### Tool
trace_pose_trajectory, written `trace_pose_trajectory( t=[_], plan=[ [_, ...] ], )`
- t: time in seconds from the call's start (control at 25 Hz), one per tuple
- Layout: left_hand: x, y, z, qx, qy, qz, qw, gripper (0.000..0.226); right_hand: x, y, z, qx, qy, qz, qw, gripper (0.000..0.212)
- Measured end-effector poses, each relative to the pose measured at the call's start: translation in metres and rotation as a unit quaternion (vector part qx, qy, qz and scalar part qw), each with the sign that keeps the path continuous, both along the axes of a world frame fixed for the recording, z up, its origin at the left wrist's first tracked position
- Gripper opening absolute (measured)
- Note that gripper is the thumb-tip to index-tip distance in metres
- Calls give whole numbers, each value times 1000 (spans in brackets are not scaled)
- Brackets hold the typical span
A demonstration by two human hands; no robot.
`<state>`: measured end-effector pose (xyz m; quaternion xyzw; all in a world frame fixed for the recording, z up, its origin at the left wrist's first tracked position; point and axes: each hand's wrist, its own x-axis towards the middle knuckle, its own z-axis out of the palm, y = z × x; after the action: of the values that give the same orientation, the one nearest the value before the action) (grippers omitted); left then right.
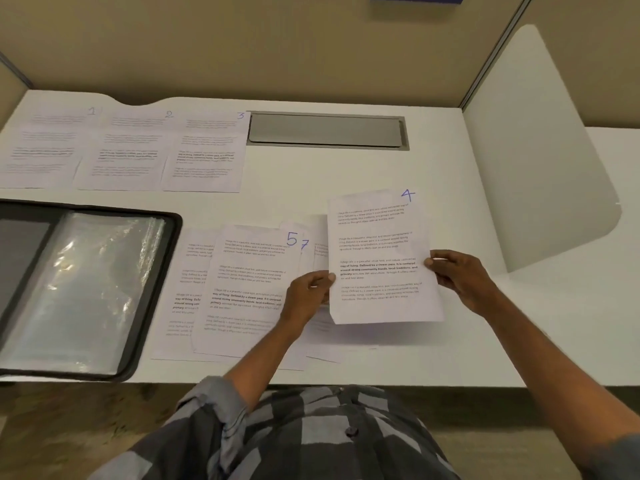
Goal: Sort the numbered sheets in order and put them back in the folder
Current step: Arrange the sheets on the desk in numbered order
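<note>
Sheet 4 (377,251) is lifted above the desk; my left hand (308,296) pinches its left edge and my right hand (457,275) pinches its right edge. Below it lies a loose pile with sheet 5 (246,289) on top and sheet 7 (305,244) peeking out beside it. Sheets 1 (45,147), 2 (128,150) and 3 (207,154) lie in a row along the back left of the desk. The open black folder (152,289) with clear sleeves lies at the left.
A metal cable flap (325,129) is set into the white desk (294,181) behind the pile. Beige partition walls close the back, and a white divider panel (540,161) stands at the right. The desk's front edge runs just before my body.
</note>
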<state>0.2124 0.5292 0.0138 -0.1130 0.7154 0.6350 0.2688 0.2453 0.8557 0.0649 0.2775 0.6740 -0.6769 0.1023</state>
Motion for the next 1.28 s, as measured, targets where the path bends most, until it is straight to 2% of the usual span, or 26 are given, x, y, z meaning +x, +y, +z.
trace_pose_trajectory(
  t=[0.08, 0.16, 0.4, 0.68, 1.0, 1.16, 1.28],
  plan=[
    [-9, -1, 5, 57, -24, 43, 997, 31, -12, -1, 0, -12, 5, 11, 1000, 24],
    [-22, -8, 10, 67, -34, 72, 995, 31, -26, -8, -2, -22, 3, 31, 999, 28],
    [-80, -45, 21, 35, -17, 105, 994, 33, -77, -45, -1, -20, 10, 58, 998, 35],
    [-185, -85, 31, 0, 38, 103, 994, 33, -173, -101, 0, 18, 32, 28, 999, 41],
    [-307, -113, 12, -54, 61, 88, 993, 32, -286, -139, -20, 86, 35, -29, 995, 47],
    [-351, -119, -2, -80, 76, 69, 991, 31, -325, -150, -36, 113, 33, -58, 991, 58],
    [-369, -122, -21, -122, 90, 63, 986, 32, -342, -159, -49, 150, 27, -54, 987, 56]
  ],
)
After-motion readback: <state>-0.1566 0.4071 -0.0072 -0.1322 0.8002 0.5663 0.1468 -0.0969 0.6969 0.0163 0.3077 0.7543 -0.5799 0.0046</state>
